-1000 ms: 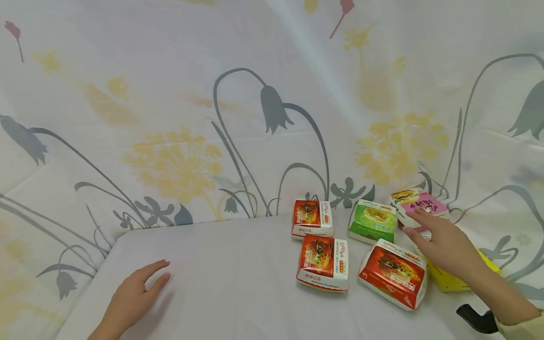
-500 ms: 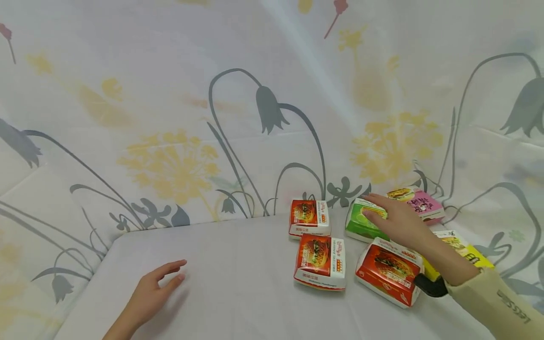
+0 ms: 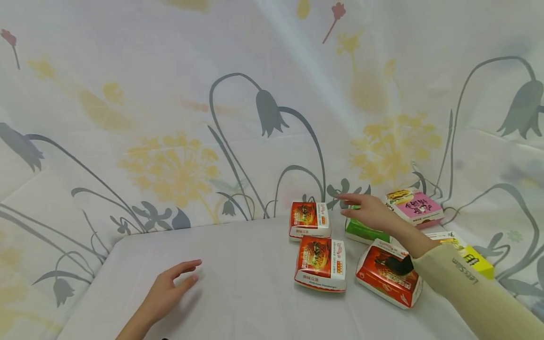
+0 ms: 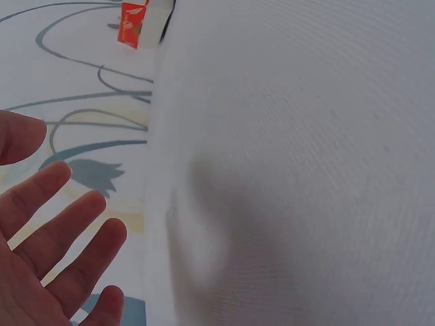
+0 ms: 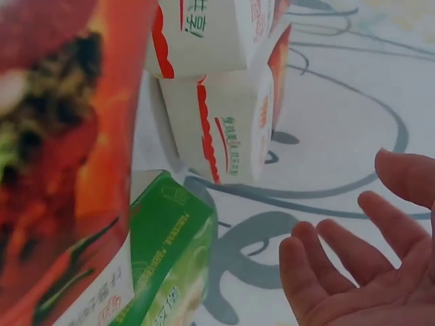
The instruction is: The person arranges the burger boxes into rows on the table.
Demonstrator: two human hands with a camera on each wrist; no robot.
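My right hand (image 3: pixel 374 215) hovers over the green burger box (image 3: pixel 365 232), fingers extended and holding nothing; it hides much of that box's top. Its fingertips point toward the rear red-and-white burger box (image 3: pixel 309 221). In the right wrist view, the right hand (image 5: pixel 360 265) has its fingers spread beside the green box (image 5: pixel 170 244). My left hand (image 3: pixel 167 290) is held above the white tablecloth at the left, thumb and fingers apart. The left wrist view shows the same left hand (image 4: pixel 54 251) with nothing in it.
A second red burger box (image 3: pixel 319 264) sits in front of the rear one. A larger red box (image 3: pixel 378 285) lies partly under the right wrist's black camera mount (image 3: pixel 399 266). Pink (image 3: pixel 420 208) and yellow (image 3: pixel 478 259) boxes stand farther right. A floral curtain (image 3: pixel 178 94) rises behind the table.
My right hand has moved left, from over the pink box to above the green one, without carrying anything. My left hand has drifted right over the cloth. The boxes stay in place.
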